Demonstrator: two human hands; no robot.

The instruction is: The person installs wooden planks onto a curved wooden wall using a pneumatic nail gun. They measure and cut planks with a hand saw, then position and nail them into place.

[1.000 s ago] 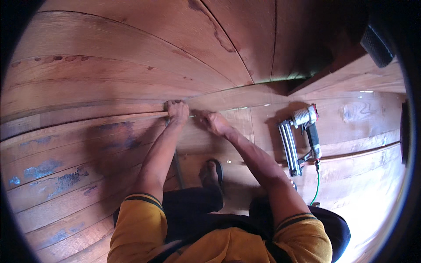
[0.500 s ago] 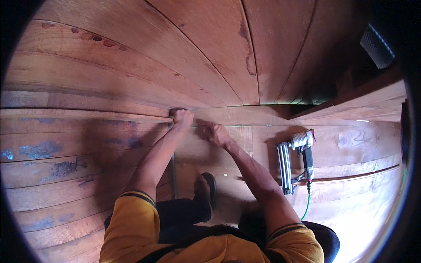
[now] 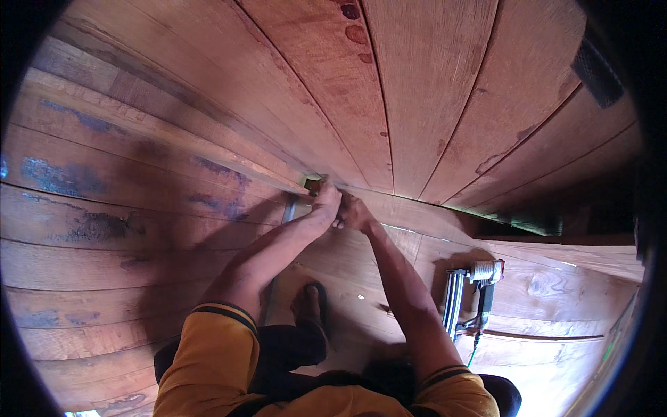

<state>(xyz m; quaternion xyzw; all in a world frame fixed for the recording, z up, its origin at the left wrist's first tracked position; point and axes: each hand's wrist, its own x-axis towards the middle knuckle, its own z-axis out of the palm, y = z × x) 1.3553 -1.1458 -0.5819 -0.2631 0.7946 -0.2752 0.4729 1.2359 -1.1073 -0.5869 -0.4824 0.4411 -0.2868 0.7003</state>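
Observation:
My left hand (image 3: 325, 201) reaches forward to the seam where the reddish wall boards (image 3: 417, 104) meet the wooden floor. Its fingers are closed on a small brown wooden piece (image 3: 312, 184) at that seam. A thin grey strip (image 3: 287, 210) runs down from under this hand, along my forearm. My right hand (image 3: 355, 214) is curled up tight against the left one. What its fingers hold is hidden.
A pneumatic nail gun (image 3: 470, 292) with a green hose lies on the floor boards at my right. My foot in a dark sandal (image 3: 310, 306) rests on the floor below my hands. Worn planks with blue paint patches (image 3: 62, 177) stretch to the left.
My two hands have come together and now touch at the seam. The view has tilted, so the wall boards fill more of the picture. The nail gun has stayed where it lay.

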